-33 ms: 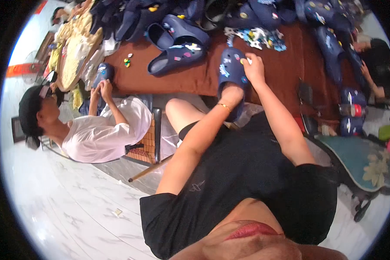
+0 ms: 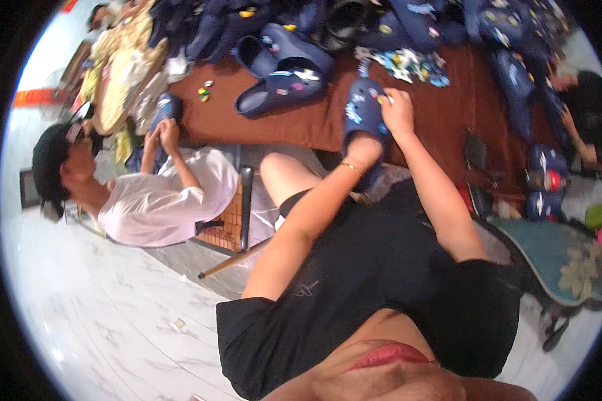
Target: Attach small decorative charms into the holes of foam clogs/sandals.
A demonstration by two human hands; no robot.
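Observation:
A navy clog (image 2: 359, 100) with several charms on its upper is held up over the brown-covered table. My left hand (image 2: 366, 152) reaches into its foot opening and holds it from inside; those fingers are hidden. At the clog's right side my right hand (image 2: 398, 110) is closed in a pinch, its fingertips against the upper. A small pale yellow charm (image 2: 382, 99) shows at the fingertips. Beyond the clog lies a pile of white and blue charms (image 2: 411, 67). To the left of it rest more navy clogs (image 2: 281, 92).
Navy clogs (image 2: 227, 30) are heaped along the table's far side. At the left, a seated person (image 2: 154, 207) in white handles another clog (image 2: 165, 110). Small green and yellow charms (image 2: 204, 93) lie on the brown cloth (image 2: 247, 130). A green padded chair (image 2: 542, 257) stands at the right.
The whole view has shifted slightly. My left hand stays inside the clog, and my right fingertips remain at its side.

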